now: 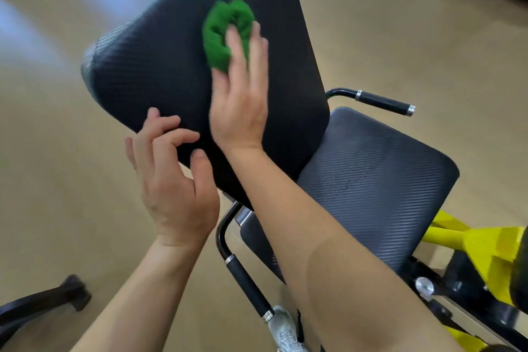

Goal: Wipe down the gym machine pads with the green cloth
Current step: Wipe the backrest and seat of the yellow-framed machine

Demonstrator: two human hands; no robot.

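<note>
Fingers, right: the fingers [238,46] lie fairly straight over the bunched green cloth [220,28], pressing it flat to the pad; no clear pinch visible, and the hand is motion-blurred.
Right hand [240,100]: palm down on the upper middle of the back pad [154,66], forearm crossing above the seat.
Fingers, left: loosely curled and holding nothing, with the tips at the back pad's lower-left edge. Whether they touch it cannot be told.
Left hand [171,186]: beside that edge, likely steadying the pad.
Cloth position: on the back pad's upper half, partly under the right fingers.
Cloth appearance: bright green, fuzzy, crumpled into a wad rather than folded.
Progress (judgement): wipe of the back pad under way. No streak or sheen marks which part is covered.
Seat pad [377,180]: small droplets [340,184] sit on its ribbed surface, so it is probably not yet wiped dry.
Remaining (judgement): rest of the back pad, then the seat pad. Other pads, if any, are out of view.
Pad surfaces: black, ribbed, intact.
</note>
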